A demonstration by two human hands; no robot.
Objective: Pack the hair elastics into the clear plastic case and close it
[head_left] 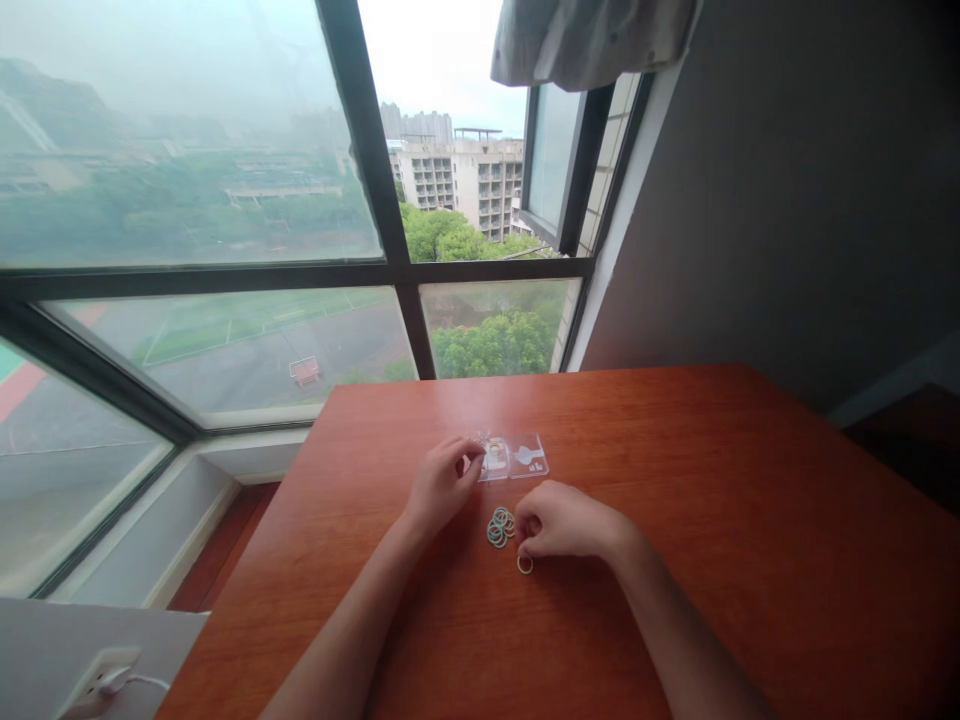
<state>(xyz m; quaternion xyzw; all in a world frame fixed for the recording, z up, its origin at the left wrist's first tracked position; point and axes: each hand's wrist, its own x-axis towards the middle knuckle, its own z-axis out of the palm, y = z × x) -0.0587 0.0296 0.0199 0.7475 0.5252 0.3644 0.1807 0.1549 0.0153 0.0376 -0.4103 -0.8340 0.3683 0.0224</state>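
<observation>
A small clear plastic box lies with its lid folded open to the right, white markings showing on the lid. My left hand is curled at the box's left edge, thumb and fingertips closed against it and hiding part of that side. Small pale things inside the box are too tiny to name. Nearer to me, my right hand pinches a pale yellow ring between thumb and finger, low over the table. Just left of those fingers lies a loose pile of greenish and yellowish rings.
The reddish-brown wooden table runs up to the dark-framed window. A dark wall rises on the right. At lower left, a white plug sits in a wall socket. A grey curtain hangs at the top.
</observation>
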